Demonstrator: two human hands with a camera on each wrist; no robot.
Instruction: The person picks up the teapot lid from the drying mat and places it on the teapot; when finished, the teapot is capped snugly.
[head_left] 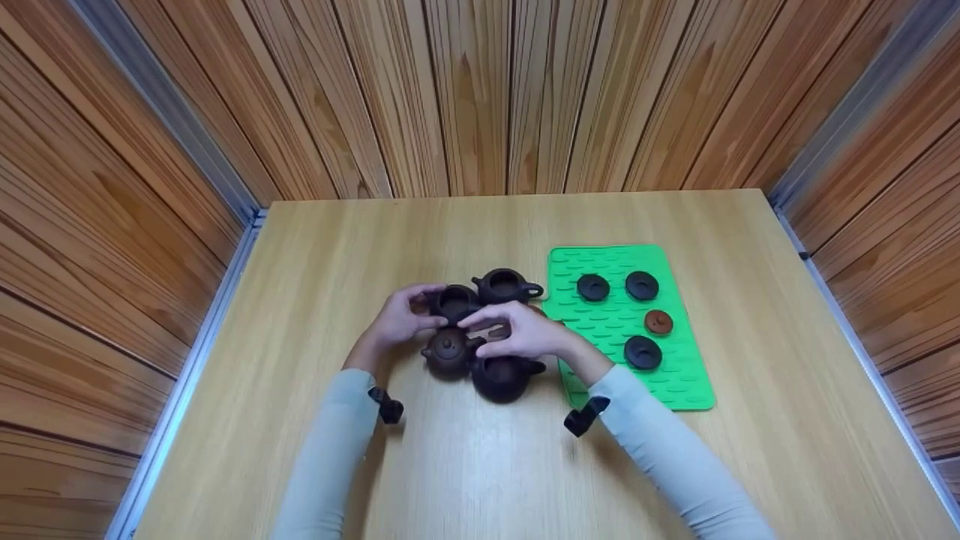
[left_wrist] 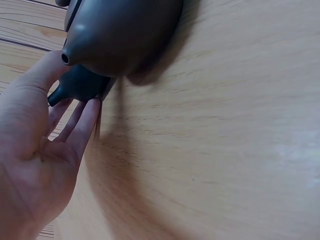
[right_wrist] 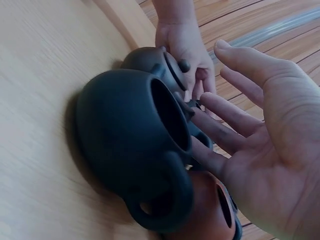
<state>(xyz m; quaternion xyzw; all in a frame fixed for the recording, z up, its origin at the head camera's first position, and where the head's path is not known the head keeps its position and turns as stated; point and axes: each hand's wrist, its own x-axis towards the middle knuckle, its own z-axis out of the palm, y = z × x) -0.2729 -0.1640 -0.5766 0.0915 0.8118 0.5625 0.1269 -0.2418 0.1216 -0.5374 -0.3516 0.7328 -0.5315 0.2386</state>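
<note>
My left hand (head_left: pixel 403 319) curves its thumb and fingers round the spout side of a dark lidless teapot (head_left: pixel 454 303); its spout (left_wrist: pixel 56 96) shows between them in the left wrist view. Close by stands a dark brown teapot (head_left: pixel 448 352) with its lid on. My right hand (head_left: pixel 521 330) hovers over the group with fingers extended and holds nothing. Beneath it sits a black lidless teapot (head_left: pixel 501 381), its opening facing up. A reddish-brown lidless teapot (right_wrist: pixel 202 210) is mostly hidden under the right hand in the head view. Another dark lidless teapot (head_left: pixel 501 285) stands behind.
Right of the teapots lies a green textured mat (head_left: pixel 600 330). On it are a reddish-brown lid (head_left: pixel 658 322) and three black lids, one being the front lid (head_left: pixel 643 352). Wood-plank walls (head_left: pixel 480 97) enclose the light wooden table (head_left: pixel 450 480) at the back and sides.
</note>
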